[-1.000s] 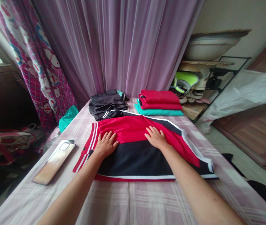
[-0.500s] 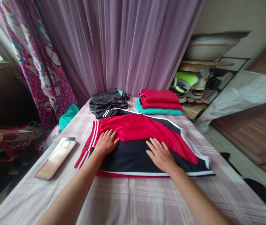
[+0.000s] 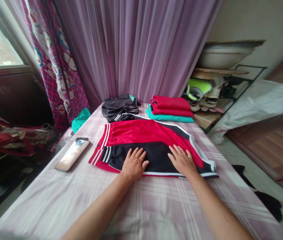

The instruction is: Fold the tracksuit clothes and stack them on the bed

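Observation:
A red and black garment (image 3: 136, 133) with white trim lies spread flat on the checked tablecloth (image 3: 141, 206), its striped bands at the left. My left hand (image 3: 134, 164) rests palm down on the black part, fingers spread, near the lower edge. Farther right, my right hand (image 3: 182, 160) lies flat on the black and red cloth, its fingers also apart. Neither hand grips anything. Behind the garment is a loose heap of dark clothing (image 3: 119, 106). Folded red cloth (image 3: 171, 106) sits on folded teal cloth (image 3: 171, 117) at the back right.
A phone (image 3: 73, 155) lies on the table's left side. Teal fabric (image 3: 81, 120) shows at the left edge. Purple curtains (image 3: 141, 46) hang behind the table. A shelf with shoes (image 3: 210, 100) and a large basin (image 3: 226, 55) stands at the back right.
My left hand has moved right and toward me, off the striped end and onto the black part. My right hand has shifted slightly right along the cloth. The camera view has turned a little left.

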`<state>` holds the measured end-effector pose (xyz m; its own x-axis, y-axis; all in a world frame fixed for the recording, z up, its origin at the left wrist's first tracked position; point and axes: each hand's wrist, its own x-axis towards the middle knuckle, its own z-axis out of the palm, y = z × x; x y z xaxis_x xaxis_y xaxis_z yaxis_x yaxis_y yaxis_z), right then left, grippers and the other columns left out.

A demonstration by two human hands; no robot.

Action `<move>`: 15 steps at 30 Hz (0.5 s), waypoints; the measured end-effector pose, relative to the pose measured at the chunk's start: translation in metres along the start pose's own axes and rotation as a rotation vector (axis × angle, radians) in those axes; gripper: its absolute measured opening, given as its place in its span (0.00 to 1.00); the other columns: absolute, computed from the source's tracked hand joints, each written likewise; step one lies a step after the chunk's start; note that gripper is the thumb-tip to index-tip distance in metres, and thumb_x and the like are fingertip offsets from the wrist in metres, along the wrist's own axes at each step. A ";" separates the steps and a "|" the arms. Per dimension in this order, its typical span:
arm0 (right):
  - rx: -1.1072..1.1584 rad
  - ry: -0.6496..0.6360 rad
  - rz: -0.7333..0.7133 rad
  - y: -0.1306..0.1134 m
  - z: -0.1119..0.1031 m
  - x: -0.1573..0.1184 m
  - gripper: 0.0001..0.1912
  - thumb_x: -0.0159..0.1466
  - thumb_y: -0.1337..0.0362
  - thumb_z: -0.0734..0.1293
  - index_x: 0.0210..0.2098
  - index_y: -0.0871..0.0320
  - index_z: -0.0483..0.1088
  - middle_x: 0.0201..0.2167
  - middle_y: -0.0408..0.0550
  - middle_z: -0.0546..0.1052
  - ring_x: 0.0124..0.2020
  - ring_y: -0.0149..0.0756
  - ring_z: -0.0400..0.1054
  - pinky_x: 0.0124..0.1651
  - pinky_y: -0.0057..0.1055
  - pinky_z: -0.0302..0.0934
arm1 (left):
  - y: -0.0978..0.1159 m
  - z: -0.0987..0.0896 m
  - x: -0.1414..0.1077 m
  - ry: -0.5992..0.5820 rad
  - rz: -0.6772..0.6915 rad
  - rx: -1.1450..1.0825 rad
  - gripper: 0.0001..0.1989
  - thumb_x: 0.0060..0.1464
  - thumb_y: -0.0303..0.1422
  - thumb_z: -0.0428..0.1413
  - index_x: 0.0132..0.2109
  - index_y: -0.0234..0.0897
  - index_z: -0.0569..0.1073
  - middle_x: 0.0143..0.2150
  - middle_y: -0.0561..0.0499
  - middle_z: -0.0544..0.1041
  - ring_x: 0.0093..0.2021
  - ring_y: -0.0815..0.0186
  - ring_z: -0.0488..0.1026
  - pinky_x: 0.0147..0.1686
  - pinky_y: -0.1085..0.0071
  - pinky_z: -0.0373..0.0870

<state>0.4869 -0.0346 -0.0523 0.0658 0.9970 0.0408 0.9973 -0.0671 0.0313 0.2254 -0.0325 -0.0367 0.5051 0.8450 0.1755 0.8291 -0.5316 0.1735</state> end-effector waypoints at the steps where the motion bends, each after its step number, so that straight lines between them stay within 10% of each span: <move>1: 0.002 -0.002 -0.001 0.000 -0.001 0.000 0.28 0.72 0.54 0.51 0.69 0.52 0.57 0.70 0.50 0.59 0.70 0.45 0.51 0.69 0.53 0.42 | -0.004 0.001 -0.006 -0.010 -0.026 0.015 0.25 0.67 0.46 0.42 0.65 0.45 0.66 0.68 0.48 0.66 0.69 0.54 0.59 0.67 0.49 0.53; 9: 0.015 -0.008 -0.005 0.000 -0.004 -0.001 0.28 0.71 0.54 0.51 0.68 0.52 0.58 0.70 0.52 0.59 0.69 0.45 0.52 0.68 0.54 0.43 | -0.102 -0.033 -0.053 0.006 -0.136 0.181 0.28 0.65 0.47 0.45 0.67 0.42 0.65 0.70 0.45 0.63 0.71 0.52 0.55 0.69 0.48 0.47; 15: 0.059 0.004 0.080 -0.031 -0.031 -0.004 0.28 0.71 0.54 0.53 0.67 0.56 0.60 0.71 0.58 0.55 0.71 0.52 0.46 0.68 0.62 0.38 | -0.118 -0.030 -0.060 0.067 -0.146 0.148 0.28 0.65 0.45 0.45 0.67 0.39 0.64 0.69 0.45 0.64 0.70 0.54 0.56 0.67 0.54 0.54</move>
<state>0.4544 -0.0382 -0.0225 0.1452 0.9884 0.0449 0.9891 -0.1439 -0.0309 0.0899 -0.0217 -0.0390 0.3644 0.9040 0.2236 0.9208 -0.3856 0.0587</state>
